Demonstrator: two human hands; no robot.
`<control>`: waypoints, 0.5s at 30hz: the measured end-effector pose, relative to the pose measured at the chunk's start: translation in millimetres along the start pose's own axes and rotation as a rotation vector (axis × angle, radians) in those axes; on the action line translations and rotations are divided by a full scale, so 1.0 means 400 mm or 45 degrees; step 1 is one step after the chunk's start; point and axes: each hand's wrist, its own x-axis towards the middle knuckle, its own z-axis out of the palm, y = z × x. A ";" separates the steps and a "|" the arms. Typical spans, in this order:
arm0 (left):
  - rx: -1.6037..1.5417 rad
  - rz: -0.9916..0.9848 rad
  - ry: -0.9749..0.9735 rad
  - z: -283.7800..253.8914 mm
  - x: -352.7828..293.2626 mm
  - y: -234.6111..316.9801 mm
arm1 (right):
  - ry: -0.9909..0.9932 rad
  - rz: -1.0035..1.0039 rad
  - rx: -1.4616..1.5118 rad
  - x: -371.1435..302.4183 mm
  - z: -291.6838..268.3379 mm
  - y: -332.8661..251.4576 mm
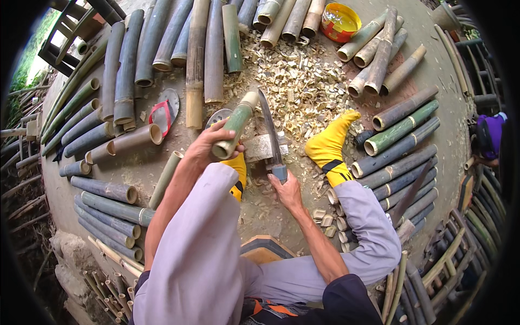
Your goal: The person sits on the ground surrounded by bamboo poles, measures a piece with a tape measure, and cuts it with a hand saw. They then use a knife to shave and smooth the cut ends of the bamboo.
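My left hand [208, 142] is wrapped round a short green bamboo section [240, 122], held tilted with one hollow end toward me. The bamboo's far end is pale and shaved. In my right hand [287, 192] is the handle of a machete [268, 122], its long dark blade pointing away from me. The blade's tip comes up close beside the pale end of the bamboo; whether they touch I cannot tell. Below the blade, a pale wooden block [260, 148] lies on the ground between my feet in yellow socks [331, 143].
Bamboo chips [303, 81] cover the ground ahead. Cut bamboo tubes [203, 49] lie all round, with more at the left [108, 189] and right [403, 130]. A red-and-yellow tub [340, 23] stands at the far right. A sandal [165, 112] lies left; another long blade [413, 194] rests at right.
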 end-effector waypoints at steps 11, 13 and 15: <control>0.136 1.451 0.261 0.112 -0.087 0.130 | 0.274 -0.497 -0.101 -0.039 -0.064 -0.116; 0.074 1.643 0.262 0.120 -0.097 0.135 | 0.277 -0.499 -0.055 -0.050 -0.067 -0.123; 0.084 1.674 0.365 0.113 -0.089 0.106 | 0.235 -0.465 -0.096 -0.059 -0.070 -0.113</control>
